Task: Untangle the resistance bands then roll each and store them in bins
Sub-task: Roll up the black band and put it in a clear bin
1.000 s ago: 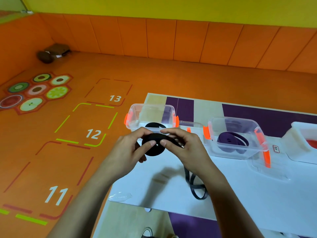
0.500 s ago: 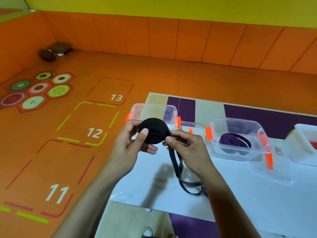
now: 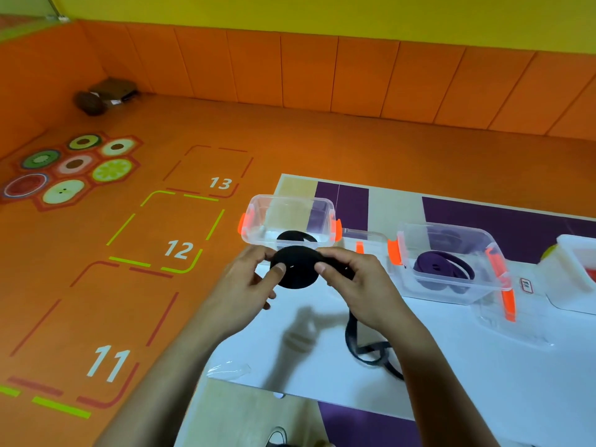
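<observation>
Fruit-slice decals (image 3: 69, 169) and numbered squares (image 3: 166, 232) mark the orange floor (image 3: 322, 140), brown clutter (image 3: 103, 96) in the corner

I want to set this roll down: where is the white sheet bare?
Bare white sheet right of the loose tail of the black resistance band, in front of the clear plastic bin holding the purple band. Crowded along the bin row.

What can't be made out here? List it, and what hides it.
Head view:
- Black roll in the left bin: mostly behind the held band roll.
- Loose tail: its end passes under the right forearm.
- White bin: cut by the right edge.
- Sticker: print too small.
- Dark objects in the far corner: too small to identify.
</observation>
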A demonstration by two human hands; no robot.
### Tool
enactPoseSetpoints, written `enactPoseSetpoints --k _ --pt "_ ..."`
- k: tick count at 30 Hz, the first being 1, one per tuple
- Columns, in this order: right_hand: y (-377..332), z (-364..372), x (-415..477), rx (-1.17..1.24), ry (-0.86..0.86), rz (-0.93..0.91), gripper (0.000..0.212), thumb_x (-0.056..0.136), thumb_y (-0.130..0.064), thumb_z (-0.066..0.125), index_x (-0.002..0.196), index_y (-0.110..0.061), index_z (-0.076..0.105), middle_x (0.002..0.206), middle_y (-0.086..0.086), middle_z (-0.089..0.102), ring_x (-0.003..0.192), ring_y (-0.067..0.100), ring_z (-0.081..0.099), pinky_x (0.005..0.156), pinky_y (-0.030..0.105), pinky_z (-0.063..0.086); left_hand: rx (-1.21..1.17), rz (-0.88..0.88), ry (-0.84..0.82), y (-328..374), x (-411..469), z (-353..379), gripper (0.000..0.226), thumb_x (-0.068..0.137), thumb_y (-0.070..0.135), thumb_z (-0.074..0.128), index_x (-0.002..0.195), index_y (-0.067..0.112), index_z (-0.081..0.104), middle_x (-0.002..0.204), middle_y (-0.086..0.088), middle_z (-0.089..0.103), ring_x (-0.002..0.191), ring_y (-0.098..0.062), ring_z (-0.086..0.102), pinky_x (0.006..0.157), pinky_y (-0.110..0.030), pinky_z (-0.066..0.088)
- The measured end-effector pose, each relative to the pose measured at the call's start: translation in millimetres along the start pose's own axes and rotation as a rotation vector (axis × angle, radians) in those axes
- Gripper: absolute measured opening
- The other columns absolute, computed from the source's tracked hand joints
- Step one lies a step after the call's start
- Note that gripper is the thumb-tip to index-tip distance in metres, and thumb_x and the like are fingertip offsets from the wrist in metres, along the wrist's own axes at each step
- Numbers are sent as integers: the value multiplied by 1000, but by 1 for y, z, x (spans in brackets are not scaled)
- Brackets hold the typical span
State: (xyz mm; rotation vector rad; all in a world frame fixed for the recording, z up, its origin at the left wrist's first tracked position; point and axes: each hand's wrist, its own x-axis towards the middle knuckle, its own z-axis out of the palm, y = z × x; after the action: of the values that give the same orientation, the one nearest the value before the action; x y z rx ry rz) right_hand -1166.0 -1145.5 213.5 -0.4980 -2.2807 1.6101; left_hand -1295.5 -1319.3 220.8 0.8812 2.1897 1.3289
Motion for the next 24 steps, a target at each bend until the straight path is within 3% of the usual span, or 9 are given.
enactPoseSetpoints --k 3,6,11,15,18,21,24 --pt "-6 2 -1 -53 -53 -30 20 97 -21 69 114 -30 75 94 -19 74 89 1 66 78 12 45 243 203 -25 3 -1 -13 18 97 37 66 115 38 62 111 20 63 67 -11 66 68 -39 56" --pt "-9 2 -3 11 -48 -28 22 93 -18 73 111 -31 77 99 -18 76 98 2 68 84 12 48 272 225 -121 6 -2 -15 11 97 40 64 107 36 62 90 12 66 67 -10 70 73 -43 56" --pt "-15 2 -5 229 61 -25 20 84 -7 81 99 -21 80 89 -9 78 80 3 70 78 15 51 15 230 -94 2 -6 -14 11 99 28 64 110 25 64 91 1 69 74 -23 74 74 -48 59" --pt "-15 0 -5 297 94 -41 18 85 -3 78 99 -14 80 82 -7 76 60 1 58 64 12 45 -276 220 -5 7 -5 -9 11 98 23 63 108 27 66 100 -3 68 71 -35 74 71 -50 61" --pt "-14 1 -7 391 156 -31 21 85 -3 76 103 -15 79 76 -9 76 64 2 62 67 13 48 -449 188 9 10 -3 -1 12 97 21 61 107 24 66 105 -10 69 70 -44 73 70 -47 62" --pt "-12 5 -5 414 206 -23 30 80 -18 78 109 -10 79 86 2 79 71 10 66 72 20 54 -572 113 3 11 -4 8 14 96 25 60 108 17 60 108 -22 69 73 -48 73 70 -44 62" --pt "-7 6 -4 427 201 -3 37 78 -21 77 112 -5 77 87 11 77 71 16 67 71 26 56 -616 68 -18 11 -6 12 20 100 23 60 112 9 54 108 -25 70 76 -49 73 73 -44 62"
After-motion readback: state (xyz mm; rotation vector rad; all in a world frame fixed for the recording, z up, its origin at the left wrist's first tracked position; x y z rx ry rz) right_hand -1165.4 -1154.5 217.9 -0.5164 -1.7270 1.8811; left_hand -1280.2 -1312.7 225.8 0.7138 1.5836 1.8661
